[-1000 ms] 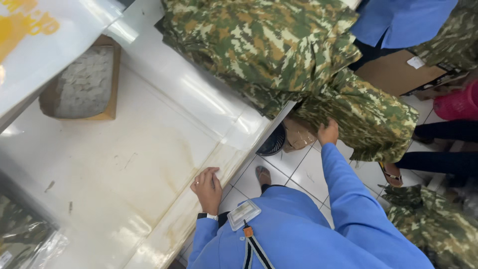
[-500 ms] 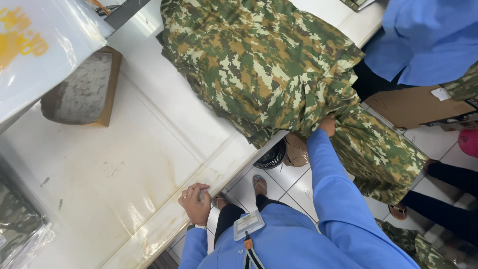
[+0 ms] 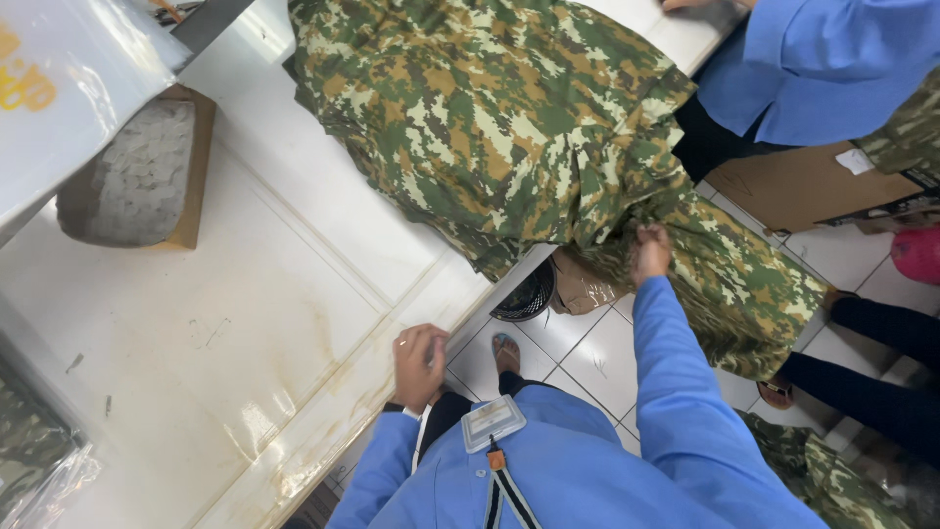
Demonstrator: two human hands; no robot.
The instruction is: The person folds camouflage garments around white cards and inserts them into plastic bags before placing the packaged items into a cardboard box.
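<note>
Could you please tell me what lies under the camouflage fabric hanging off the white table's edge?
Under the green-and-brown camouflage fabric, gripped by the right hand, show a dark round mesh basket and white floor tiles. The table part beneath it is covered.

sleeves point(image 3: 676, 392): long, blue | badge point(image 3: 493, 423): white, clipped at chest

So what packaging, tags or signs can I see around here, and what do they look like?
White plastic sheet: top left, glossy, with a yellow print.
Badge: on the person's blue shirt, a small pale rectangle on a dark strap.
Cardboard box: right, on the floor, brown, with a small white label stuck on it.
Clear plastic bag: bottom left, holding camouflage cloth.
Open brown box: on the white table, with grey-white contents.
</note>
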